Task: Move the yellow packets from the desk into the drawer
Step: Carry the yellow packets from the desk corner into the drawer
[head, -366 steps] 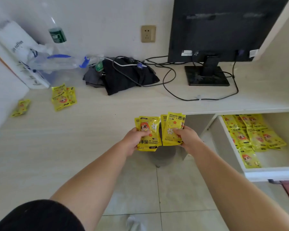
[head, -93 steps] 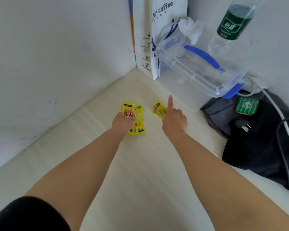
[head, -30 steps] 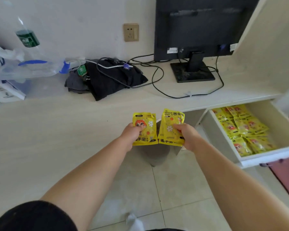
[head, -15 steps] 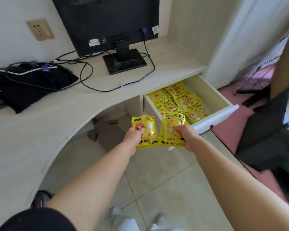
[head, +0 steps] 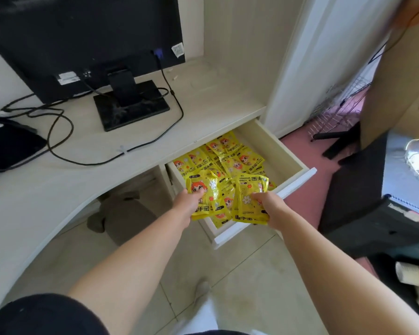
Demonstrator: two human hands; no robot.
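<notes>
A person is holding glossy, crinkled yellow packets over an open pale wooden drawer point(head: 298, 154): the left hand point(head: 188, 205) is gripping one packet point(head: 205, 194), the right hand point(head: 270, 209) is gripping another point(head: 250, 197), possibly several. More yellow packets point(head: 230, 155) are lying piled inside the drawer. A black monitor point(head: 82, 37) is standing on the smooth light desk point(head: 46, 189) above a tiled floor.

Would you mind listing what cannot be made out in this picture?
Head view only:
- Packet count in the drawer: the packets overlap, and the held ones cover the front.
- Left hand fingers: hidden under its packet.
- Small print on the right hand's packet: too small.
- Monitor: top cut off.
</notes>
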